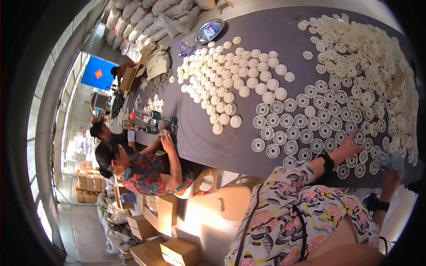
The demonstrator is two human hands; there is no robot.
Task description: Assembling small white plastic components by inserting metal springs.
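A co-worker's hand rests by a green press tool at the far table edge. Left hand, fingers spread flat, lies on the rows of clear round caps, gripping nothing. Right hand is blurred near the table's edge, closed around a clear piece; grip detail cannot be told. Heaped white caps lie beyond
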